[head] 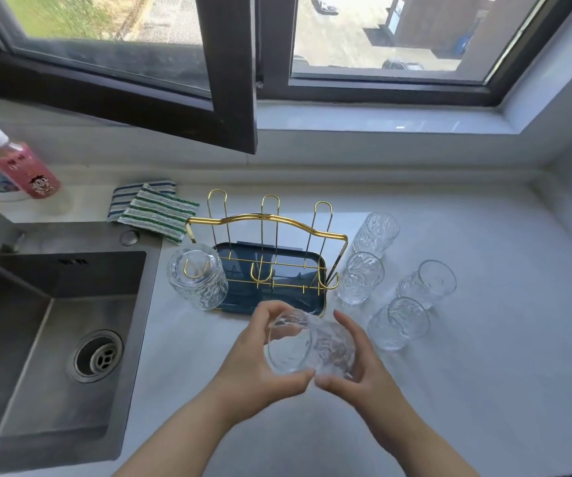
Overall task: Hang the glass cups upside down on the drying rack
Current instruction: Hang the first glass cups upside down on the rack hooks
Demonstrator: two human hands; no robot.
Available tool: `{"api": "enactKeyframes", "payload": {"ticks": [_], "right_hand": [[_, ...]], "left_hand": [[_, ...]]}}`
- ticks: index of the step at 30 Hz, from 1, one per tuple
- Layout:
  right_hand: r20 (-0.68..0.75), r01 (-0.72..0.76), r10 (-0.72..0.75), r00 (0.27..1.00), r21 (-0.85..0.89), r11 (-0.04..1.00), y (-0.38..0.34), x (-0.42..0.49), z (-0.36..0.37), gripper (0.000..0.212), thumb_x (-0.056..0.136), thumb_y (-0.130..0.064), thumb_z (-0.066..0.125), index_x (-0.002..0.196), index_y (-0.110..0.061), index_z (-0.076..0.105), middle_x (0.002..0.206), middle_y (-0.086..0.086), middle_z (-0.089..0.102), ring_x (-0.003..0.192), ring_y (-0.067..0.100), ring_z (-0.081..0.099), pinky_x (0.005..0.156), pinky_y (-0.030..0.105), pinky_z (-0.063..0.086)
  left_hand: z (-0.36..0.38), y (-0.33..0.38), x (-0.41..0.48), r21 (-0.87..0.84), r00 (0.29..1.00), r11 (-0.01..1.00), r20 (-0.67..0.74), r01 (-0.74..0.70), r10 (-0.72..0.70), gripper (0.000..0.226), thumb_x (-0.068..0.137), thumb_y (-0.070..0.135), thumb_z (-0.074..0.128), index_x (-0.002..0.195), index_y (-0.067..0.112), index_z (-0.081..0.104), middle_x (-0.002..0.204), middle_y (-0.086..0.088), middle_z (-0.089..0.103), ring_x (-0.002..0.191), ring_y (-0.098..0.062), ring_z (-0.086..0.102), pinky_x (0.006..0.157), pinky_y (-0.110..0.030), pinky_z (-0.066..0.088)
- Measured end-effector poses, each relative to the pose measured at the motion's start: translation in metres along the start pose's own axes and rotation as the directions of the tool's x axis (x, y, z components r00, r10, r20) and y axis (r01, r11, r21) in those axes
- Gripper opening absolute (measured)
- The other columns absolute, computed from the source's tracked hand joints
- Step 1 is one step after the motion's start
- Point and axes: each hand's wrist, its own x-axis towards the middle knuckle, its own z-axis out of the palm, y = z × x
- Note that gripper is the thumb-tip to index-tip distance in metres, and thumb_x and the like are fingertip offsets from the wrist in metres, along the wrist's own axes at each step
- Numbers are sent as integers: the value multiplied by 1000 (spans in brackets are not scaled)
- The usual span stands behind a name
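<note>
Holding one clear textured glass cup (308, 344) between both hands, the person works at lower centre of the frame, just in front of the rack. The left hand (260, 352) wraps the open-mouth end; the right hand (350, 359) wraps the base end. Both hands are closed on this cup, with the thumbs meeting beneath it. The cup lies tilted on its side, mouth toward the left of the frame, and is neither upright nor inverted. It is raised off the counter, as far as can be judged.

The gold wire drying rack on a dark blue tray (271, 256) stands at centre frame. One inverted clear glass cup (197, 275) already hangs on the front-left prong. The remaining prongs that can be seen carry nothing.

Progress assessment: one cup hung, one in hand, four clear glass cups standing right of the rack: a far cup (375, 234), a cup beside the rack (360, 277), a right-hand cup (427, 282) and a near cup (398, 323).

The likely next step is to finish turning the held cup mouth-down and lower it over a free prong.

The stainless steel sink (54, 339) occupies the lower left. Two striped cloths (154, 211) lie behind it on the pale counter (484, 373).
</note>
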Motion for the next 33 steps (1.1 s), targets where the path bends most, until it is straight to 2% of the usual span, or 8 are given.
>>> {"api": "enactKeyframes", "payload": {"ticks": [4,7,11,15,18,22,29,33], "right_hand": [[132,-53,12,991,319,946,-20,-3,9,80,50,-24,86,123,-13,54,116,11,68,107,27,64,83,31,55],[66,69,-100,993,372,926,-45,3,18,81,46,-25,90,120,-19,58,117,7,67,105,28,65,80,32,56],[-65,313,-317,946,-60,948,-86,17,30,80,53,-7,83,122,-32,51,113,-15,64,105,13,64,79,23,55],[23,415,-481,876,-542,731,-96,43,50,85,61,-12,82,128,-39,37,126,-23,43,119,1,45,98,25,44],[22,341,-413,910,-603,721,-84,66,61,87,64,-13,81,135,-29,33,127,-14,42,113,-3,41,100,24,42],[22,294,-361,932,-630,719,-66,81,66,86,65,-28,82,136,-23,33,129,-9,43,106,-12,34,86,-5,28],[13,260,-323,946,-625,736,-56,90,65,82,71,-32,77,138,-25,29,139,-6,41,123,2,38,99,15,31],[18,251,-309,951,-632,733,-55,92,65,83,73,-32,75,140,-24,25,142,-6,37,126,3,35,98,13,28]], "left_hand": [[-12,14,-11,-244,998,968,16,-53,59,58,57,10,75,103,29,45,118,0,56,117,-20,56,90,-33,50],[-24,24,-15,-87,993,991,-63,-101,96,61,54,25,79,104,37,46,115,14,58,117,-9,53,97,-24,41],[-47,38,-6,412,950,902,-208,-131,233,74,55,54,71,119,49,35,123,39,36,122,12,32,96,1,23],[-64,49,10,620,919,757,-145,-204,366,89,57,53,76,132,32,33,120,40,32,117,21,18,114,-32,12],[-74,57,20,733,949,666,-95,-138,301,93,59,49,78,137,32,30,129,18,42,124,11,13,112,-29,-9],[-80,59,34,831,990,555,-43,-39,134,83,63,57,69,135,38,32,135,6,46,136,-7,20,113,-35,-16],[-82,49,48,902,994,431,-29,-18,102,73,73,58,59,136,35,32,139,4,46,139,-11,19,112,-40,-19],[-83,47,52,911,996,412,-19,-20,91,74,75,59,56,139,35,28,141,5,44,140,-10,17,114,-42,-17]]}}
